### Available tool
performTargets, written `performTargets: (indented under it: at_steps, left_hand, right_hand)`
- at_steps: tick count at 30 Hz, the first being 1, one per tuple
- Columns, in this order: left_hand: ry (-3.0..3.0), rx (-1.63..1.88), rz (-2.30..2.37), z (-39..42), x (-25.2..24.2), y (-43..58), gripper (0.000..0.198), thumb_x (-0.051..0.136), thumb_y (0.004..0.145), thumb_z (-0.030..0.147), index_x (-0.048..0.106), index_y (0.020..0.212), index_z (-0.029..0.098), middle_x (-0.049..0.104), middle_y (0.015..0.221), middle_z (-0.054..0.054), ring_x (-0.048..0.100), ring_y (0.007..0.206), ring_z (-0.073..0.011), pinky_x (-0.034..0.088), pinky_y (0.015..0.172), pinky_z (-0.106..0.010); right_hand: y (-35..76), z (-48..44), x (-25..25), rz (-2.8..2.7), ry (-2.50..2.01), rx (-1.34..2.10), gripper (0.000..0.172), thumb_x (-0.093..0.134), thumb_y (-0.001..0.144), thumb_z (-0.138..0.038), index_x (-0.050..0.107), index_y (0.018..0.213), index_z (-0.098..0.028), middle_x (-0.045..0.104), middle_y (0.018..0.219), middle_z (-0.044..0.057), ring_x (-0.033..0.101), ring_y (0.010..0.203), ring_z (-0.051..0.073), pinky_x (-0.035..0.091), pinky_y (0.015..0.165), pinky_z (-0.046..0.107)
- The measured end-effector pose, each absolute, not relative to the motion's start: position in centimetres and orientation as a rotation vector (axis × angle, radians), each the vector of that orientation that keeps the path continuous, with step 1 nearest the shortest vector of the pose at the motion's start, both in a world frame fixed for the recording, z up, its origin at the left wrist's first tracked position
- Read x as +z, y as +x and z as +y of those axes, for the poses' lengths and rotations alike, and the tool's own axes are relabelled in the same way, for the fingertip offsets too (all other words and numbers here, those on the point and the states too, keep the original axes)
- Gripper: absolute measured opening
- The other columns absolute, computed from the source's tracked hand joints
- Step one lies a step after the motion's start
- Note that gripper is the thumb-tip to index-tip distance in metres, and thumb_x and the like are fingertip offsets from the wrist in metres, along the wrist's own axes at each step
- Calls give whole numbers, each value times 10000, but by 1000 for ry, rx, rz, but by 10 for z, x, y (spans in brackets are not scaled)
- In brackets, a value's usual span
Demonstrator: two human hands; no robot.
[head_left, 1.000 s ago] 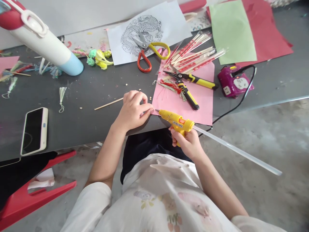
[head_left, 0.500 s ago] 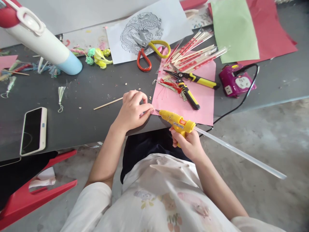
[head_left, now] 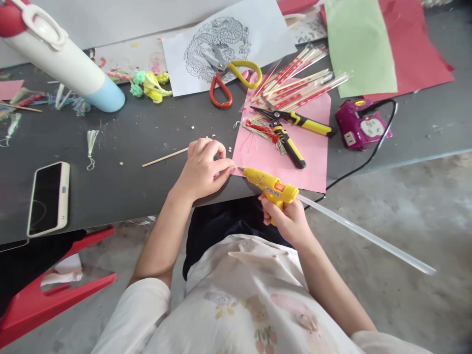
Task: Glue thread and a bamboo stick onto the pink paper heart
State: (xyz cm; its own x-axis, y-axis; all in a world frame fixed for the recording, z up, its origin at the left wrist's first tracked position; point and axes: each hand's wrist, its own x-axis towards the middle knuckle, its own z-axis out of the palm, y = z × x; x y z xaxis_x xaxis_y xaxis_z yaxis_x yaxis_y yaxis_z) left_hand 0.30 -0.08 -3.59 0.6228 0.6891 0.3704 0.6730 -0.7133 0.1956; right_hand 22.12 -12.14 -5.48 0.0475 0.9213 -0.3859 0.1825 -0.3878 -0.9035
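Note:
My right hand (head_left: 285, 216) is wrapped round the handle of a yellow hot glue gun (head_left: 271, 184), and a long clear glue stick (head_left: 365, 233) juts out of its back end. The gun's dark nozzle points left, close to the fingertips of my left hand (head_left: 207, 169). Thumb and forefinger of that hand are pinched together at the table's front edge; what sits between them is too small and hidden to name. A thin wooden stick (head_left: 164, 157) lies beside my left hand, partly covered by it. Under the nozzle is a corner of pink paper (head_left: 315, 169).
Black-and-yellow pliers (head_left: 289, 145) and packs of wooden sticks (head_left: 302, 81) lie on the pink paper. Scissors (head_left: 236, 73) rest on a dragon drawing (head_left: 191, 42). A purple socket block (head_left: 363, 125) with a cord stands right. At left are a phone (head_left: 48, 199) and a bottle (head_left: 73, 64).
Both hands and the glue gun hold nearly the same position. The view has shifted very slightly; nothing was picked up or let go.

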Motion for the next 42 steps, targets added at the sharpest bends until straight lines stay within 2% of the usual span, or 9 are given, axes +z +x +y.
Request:
performTargets:
  at_steps: [16,42]
  left_hand:
    - [2804,691,1186,-2,-36,3,227,530,926,353,721,837,269,565,930,-43,474,1002,-238,351,893,-434]
    - [2865,752,1157,-3,-36,3,167,580,899,320,717,818,272,580,923,-35,487,988,-235,369,864,-423]
  right_hand:
    - [220,-120,-58,-1180,-1655,1366,238,571,875,-441,573,826,-209,567,517,-23,603,487,179,466,527,301]
    - [222,-120,-67,-1157,-1690,1368,314,591,838,-486,547,704,-205,595,518,-4,590,475,165,468,504,281]
